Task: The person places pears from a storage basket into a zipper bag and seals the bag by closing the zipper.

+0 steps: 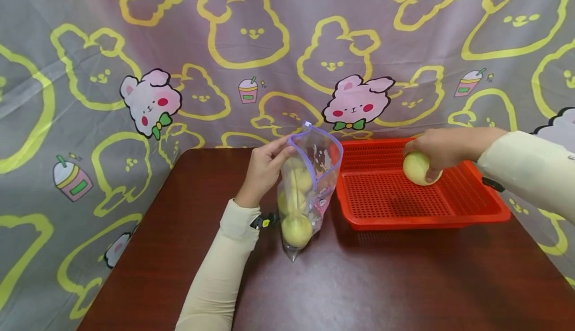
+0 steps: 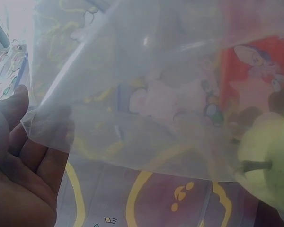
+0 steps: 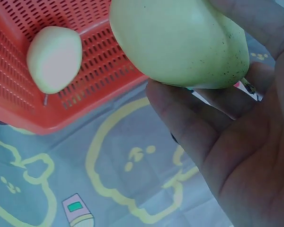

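Note:
A clear zip bag (image 1: 321, 161) with a purple rim stands on the table, its mouth open, holding several yellow-green pears (image 1: 297, 230). My left hand (image 1: 262, 168) pinches the bag's rim at its left side; the left wrist view shows the clear film (image 2: 99, 94) between thumb and fingers, with a stemmed pear (image 2: 274, 161) at the right. Above the red basket, my right hand (image 1: 437, 151) grips a pear (image 1: 417, 167), clear of the basket floor. Another pear (image 3: 55, 59) lies in the basket in the right wrist view; in the head view it is hidden.
The red perforated plastic basket (image 1: 422, 218) sits on the right of the dark wooden table (image 1: 359, 281), close beside the bag. A grey cloth (image 1: 269, 16) with yellow bear outlines and rabbit prints hangs behind the table and along its sides.

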The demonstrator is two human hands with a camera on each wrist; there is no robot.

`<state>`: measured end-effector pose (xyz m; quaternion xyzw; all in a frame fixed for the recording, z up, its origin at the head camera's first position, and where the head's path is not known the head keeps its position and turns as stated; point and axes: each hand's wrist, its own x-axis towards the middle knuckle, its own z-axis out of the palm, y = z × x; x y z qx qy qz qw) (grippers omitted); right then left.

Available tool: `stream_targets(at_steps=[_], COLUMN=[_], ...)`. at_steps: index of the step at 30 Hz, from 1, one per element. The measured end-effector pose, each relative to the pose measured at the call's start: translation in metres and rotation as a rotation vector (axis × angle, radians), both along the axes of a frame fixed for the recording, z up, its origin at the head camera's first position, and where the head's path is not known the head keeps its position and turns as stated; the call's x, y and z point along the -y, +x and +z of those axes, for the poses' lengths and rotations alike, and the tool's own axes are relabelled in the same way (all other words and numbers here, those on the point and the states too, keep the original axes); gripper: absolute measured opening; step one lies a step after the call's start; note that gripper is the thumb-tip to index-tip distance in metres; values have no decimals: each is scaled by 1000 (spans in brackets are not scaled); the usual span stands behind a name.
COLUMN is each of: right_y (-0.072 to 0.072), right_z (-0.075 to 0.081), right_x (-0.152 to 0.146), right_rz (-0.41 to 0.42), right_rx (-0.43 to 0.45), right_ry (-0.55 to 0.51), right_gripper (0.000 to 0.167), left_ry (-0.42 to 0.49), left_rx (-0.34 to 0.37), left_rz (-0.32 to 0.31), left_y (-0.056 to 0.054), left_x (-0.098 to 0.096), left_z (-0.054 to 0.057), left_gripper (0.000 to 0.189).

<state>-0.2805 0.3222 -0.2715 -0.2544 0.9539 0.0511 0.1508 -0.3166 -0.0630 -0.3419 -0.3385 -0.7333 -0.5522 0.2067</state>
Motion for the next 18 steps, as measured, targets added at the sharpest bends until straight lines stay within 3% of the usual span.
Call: stream_targets(at_steps=[4, 14, 18], right_y=[-4, -15, -17], right_z=[8, 30, 35], right_x=[8, 23, 27], right_rz=[17, -25, 2], right_rx=[-2, -18, -32], right_ry=[11, -15, 3], right_gripper=[61, 74, 73], left_ry=[16, 30, 30], left_rx=[8, 24, 16], left_rz=[-11, -29, -28], left_y=[13, 9, 8], left_x=[2, 4, 5], left_z=[13, 11, 12], left_gripper=[28, 29, 28])
